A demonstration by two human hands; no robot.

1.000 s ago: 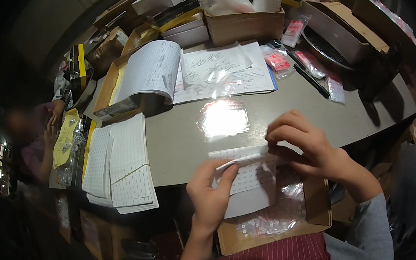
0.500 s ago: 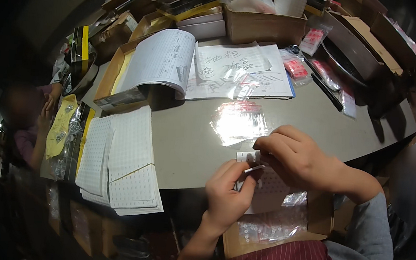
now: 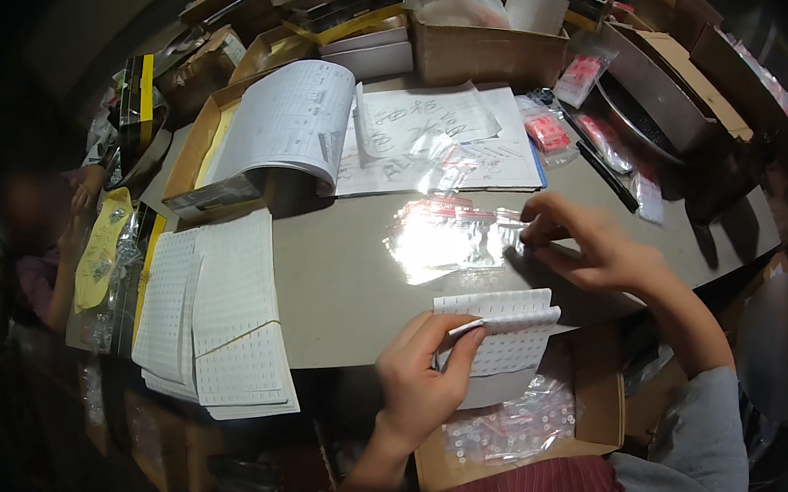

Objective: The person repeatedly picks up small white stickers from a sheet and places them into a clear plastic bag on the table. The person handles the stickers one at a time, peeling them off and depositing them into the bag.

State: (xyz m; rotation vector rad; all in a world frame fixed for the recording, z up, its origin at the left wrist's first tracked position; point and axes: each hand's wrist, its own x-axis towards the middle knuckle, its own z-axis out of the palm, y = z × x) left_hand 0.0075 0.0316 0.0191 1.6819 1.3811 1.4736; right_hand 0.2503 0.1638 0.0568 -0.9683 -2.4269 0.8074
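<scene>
In my left hand [image 3: 425, 375] a folded white sheet of small printed labels [image 3: 510, 339] is pinched between thumb and fingers, near the table's front edge. My right hand [image 3: 596, 245] is farther off, above the table, with curled fingertips at the right edge of a clear zip bag [image 3: 505, 237]. That bag lies against a glaring group of clear plastic bags [image 3: 432, 245]. Below the label sheet is an open cardboard box [image 3: 600, 381] at my lap, holding a clear bag of small round white pieces [image 3: 500, 430].
Stacked printed sheets [image 3: 242, 317], one bundle rubber-banded, lie left. Behind are an open booklet [image 3: 293, 115] in a cardboard tray and handwritten papers [image 3: 424, 122]. Boxes [image 3: 486, 53] line the back; red-marked packets [image 3: 549, 133] and a black pen [image 3: 611, 176] lie right. Another person's hand [image 3: 84, 200] is far left.
My right hand has left the label sheet and moved up to the clear bags. The sheet now shows more fully in my left hand. One bag lies farther right; the view has shifted slightly.
</scene>
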